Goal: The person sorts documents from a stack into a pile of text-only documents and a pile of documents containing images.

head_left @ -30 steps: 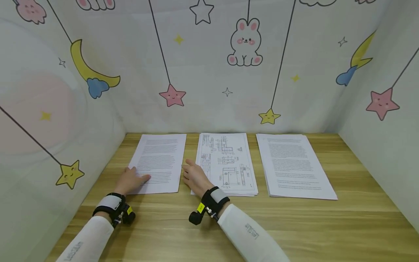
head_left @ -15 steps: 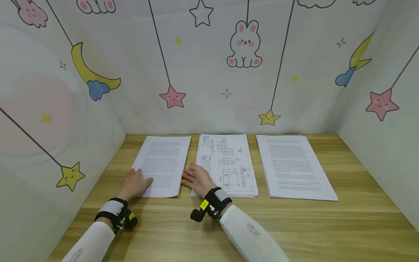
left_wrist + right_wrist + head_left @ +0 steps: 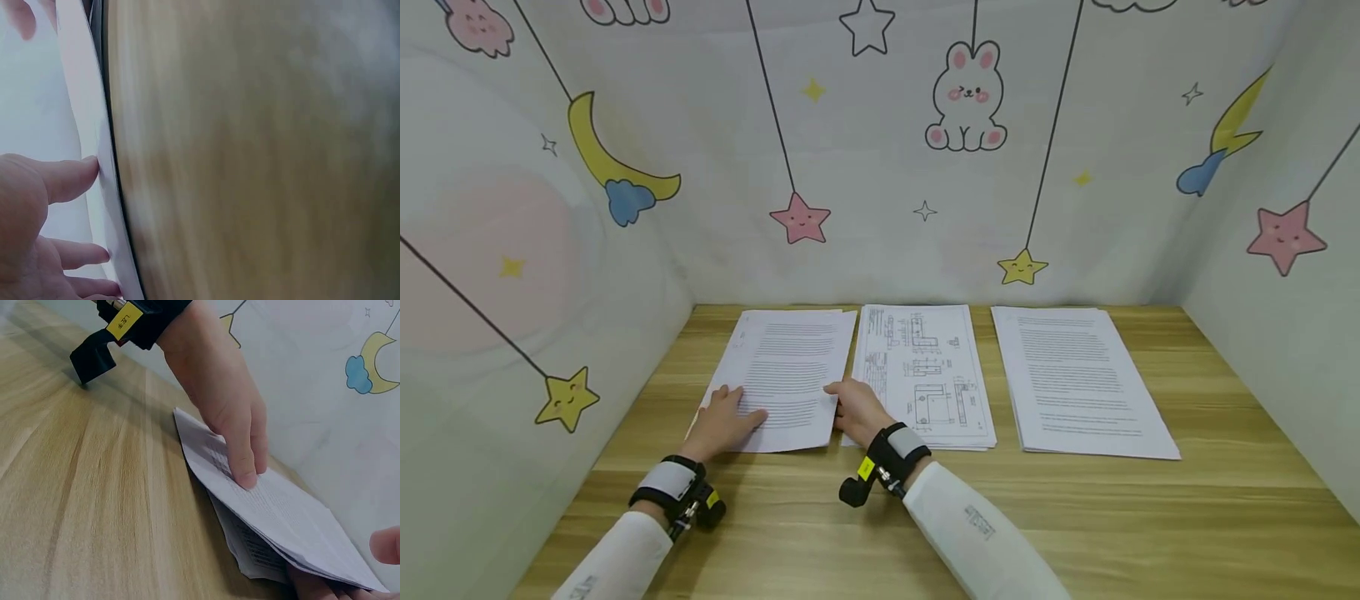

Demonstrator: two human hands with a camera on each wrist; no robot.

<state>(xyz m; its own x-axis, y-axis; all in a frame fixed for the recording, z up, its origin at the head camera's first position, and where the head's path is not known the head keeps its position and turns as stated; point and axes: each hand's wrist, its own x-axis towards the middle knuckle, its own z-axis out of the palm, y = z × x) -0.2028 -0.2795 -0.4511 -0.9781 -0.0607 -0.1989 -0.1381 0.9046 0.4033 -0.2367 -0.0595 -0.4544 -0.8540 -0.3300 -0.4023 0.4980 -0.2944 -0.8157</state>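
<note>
A stack of printed paper lies at the table's left, its upper sheets shifted right of the lower ones. My left hand rests on its left side, fingers spread. In the right wrist view that hand presses the top sheet from above. At the stack's right edge my right hand holds the sheets: fingers go underneath, while the thumb is above. The front edge of the upper sheets is raised and bowed over lower sheets. The covered fingertips are hidden.
Beside the right hand lies a stack of technical drawings. Farther right is another stack of printed pages. Behind the wooden table hangs a patterned cloth wall, with cloth walls on both sides too.
The left-hand stack's upper sheets have slid right, and the left hand has moved right with them. My right hand, earlier beside the stack with fingers extended, now holds its right edge.
</note>
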